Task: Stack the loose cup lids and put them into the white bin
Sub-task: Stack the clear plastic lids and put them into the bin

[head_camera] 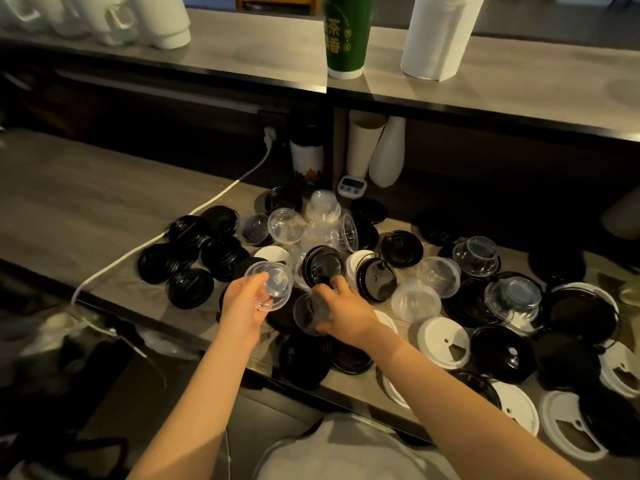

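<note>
1. Wooden counter (86,209), left to lower right of the frame: it bears all the work. The white bin is not in view.
2. Upper shelf (259,53), across the top: a green cup (346,36) and a paper roll (440,36) are stood on it.
3. Loose cup lids (403,247), centre to lower right: black, white and clear ones are heaped unsorted and overlapping. Most are still unstacked, so the task is judged to be at an early stage.
4. Left hand (242,303), lower centre: a clear domed lid (273,284) is held raised, with the fingers curled round it. Whether others are nested inside cannot be told.
5. Right hand (346,313), just beside it: a second clear lid (304,315) is gripped on the heap.
6. Step in hand: clear lids are being gathered. Next, the second lid must be lifted, aligned rim to rim and nested, since thin, slippery plastic is likely to skew.
</note>
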Demonstrator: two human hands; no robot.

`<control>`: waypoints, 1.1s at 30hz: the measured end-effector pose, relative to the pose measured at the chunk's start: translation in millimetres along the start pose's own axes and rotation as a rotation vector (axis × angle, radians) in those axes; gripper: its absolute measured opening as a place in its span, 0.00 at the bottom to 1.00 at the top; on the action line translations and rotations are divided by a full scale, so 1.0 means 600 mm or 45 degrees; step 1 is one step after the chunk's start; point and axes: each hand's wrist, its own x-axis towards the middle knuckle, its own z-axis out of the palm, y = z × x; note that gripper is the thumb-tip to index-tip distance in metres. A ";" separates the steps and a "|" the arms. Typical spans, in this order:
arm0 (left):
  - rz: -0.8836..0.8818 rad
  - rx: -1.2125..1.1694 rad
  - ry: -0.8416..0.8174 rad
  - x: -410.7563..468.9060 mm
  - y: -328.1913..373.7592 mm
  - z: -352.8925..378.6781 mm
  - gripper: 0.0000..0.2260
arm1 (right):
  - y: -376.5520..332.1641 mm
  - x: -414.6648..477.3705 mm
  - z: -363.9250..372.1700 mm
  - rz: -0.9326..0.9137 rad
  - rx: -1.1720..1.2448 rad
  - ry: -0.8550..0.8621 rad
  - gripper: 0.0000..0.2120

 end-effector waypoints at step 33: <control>-0.182 0.188 -0.628 -0.045 -0.056 0.138 0.07 | 0.069 -0.130 -0.101 -0.170 0.553 0.676 0.33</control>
